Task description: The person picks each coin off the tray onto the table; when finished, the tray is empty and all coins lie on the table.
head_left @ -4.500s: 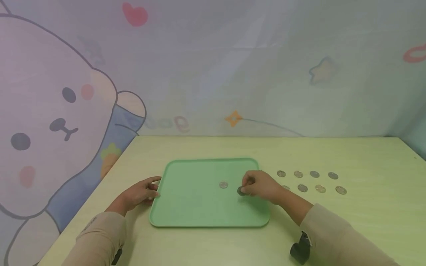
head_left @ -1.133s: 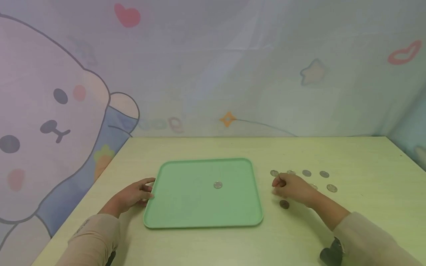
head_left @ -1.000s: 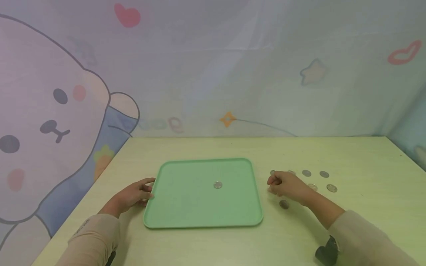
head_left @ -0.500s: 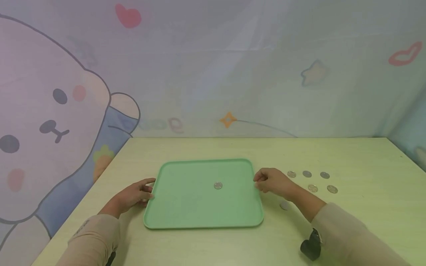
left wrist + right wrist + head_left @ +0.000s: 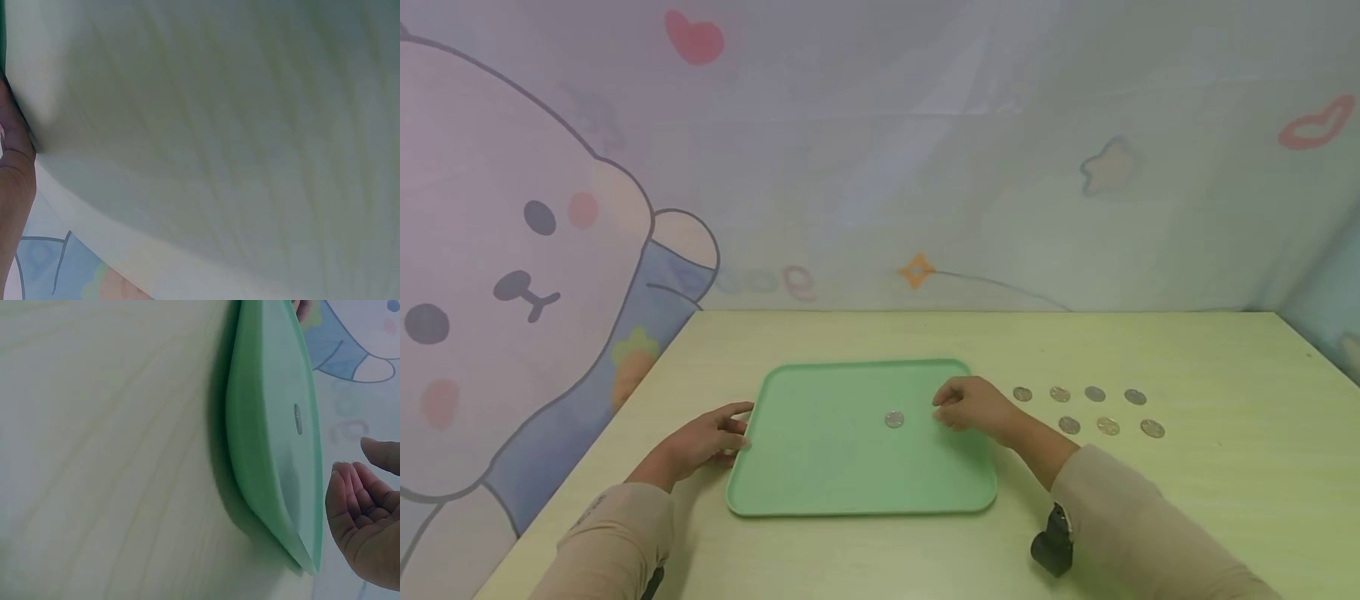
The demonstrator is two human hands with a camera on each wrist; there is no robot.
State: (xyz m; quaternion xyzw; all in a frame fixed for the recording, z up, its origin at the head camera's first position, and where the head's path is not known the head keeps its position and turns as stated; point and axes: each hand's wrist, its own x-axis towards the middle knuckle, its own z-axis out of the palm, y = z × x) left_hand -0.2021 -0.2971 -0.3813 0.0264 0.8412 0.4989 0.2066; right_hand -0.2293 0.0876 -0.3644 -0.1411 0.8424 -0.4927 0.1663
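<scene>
In the head view a light green tray [image 5: 827, 467] lies on the table with one silver coin [image 5: 893, 419] on it. My left hand [image 5: 703, 442] holds the tray's left rim, its thumb on the edge; the left wrist view shows only part of that hand [image 5: 15, 175]. My right hand [image 5: 977, 406] is above the tray's right side, to the right of the coin and apart from it. The right wrist view has this hand [image 5: 369, 525] with fingers loosely bent, thumb spread from them, and no coin visible between.
Right of the tray, coins lie in two rows: several in the back row, such as this coin [image 5: 1095, 393], and 3 visible in the front row, such as this one [image 5: 1108, 426]. The right forearm covers part of the table. A printed cloth [image 5: 880, 167] hangs behind the table.
My right hand carried a dark coin over the tray 4.5 s ago, later hung right of the tray, and has since moved left over it. A coin near the tray's right side is now hidden.
</scene>
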